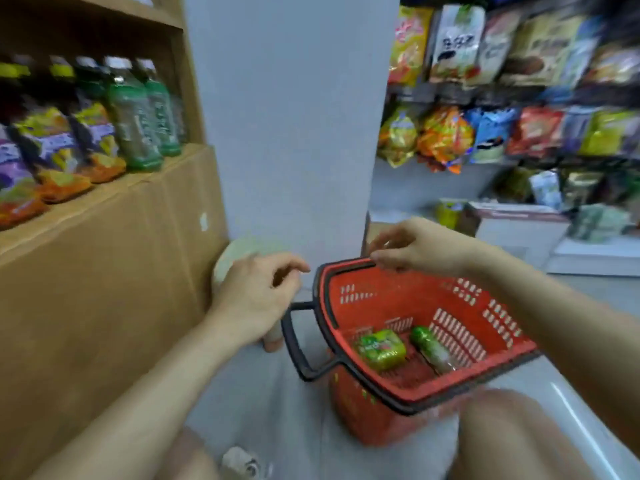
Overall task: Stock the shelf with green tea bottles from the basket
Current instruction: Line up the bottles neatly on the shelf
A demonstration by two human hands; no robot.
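Note:
A red plastic basket (pixel 398 299) with black handles stands on the floor in front of me. Inside it lies one green tea bottle (pixel 433 349) on its side, beside a green packet (pixel 381 348). Two green tea bottles (pixel 136 123) stand upright at the right end of the cardboard shelf (pixel 104 216) on the left. My left hand (pixel 258 296) hovers left of the basket, fingers loosely curled, holding nothing. Over the basket's far rim my right hand (pixel 419 249) hangs with fingers apart, also empty.
Purple and orange drink bottles (pixel 52 150) fill the shelf left of the green ones. A grey pillar (pixel 294 116) rises behind the basket. Snack bags (pixel 502 98) hang on racks at the right. My knees show at the bottom edge.

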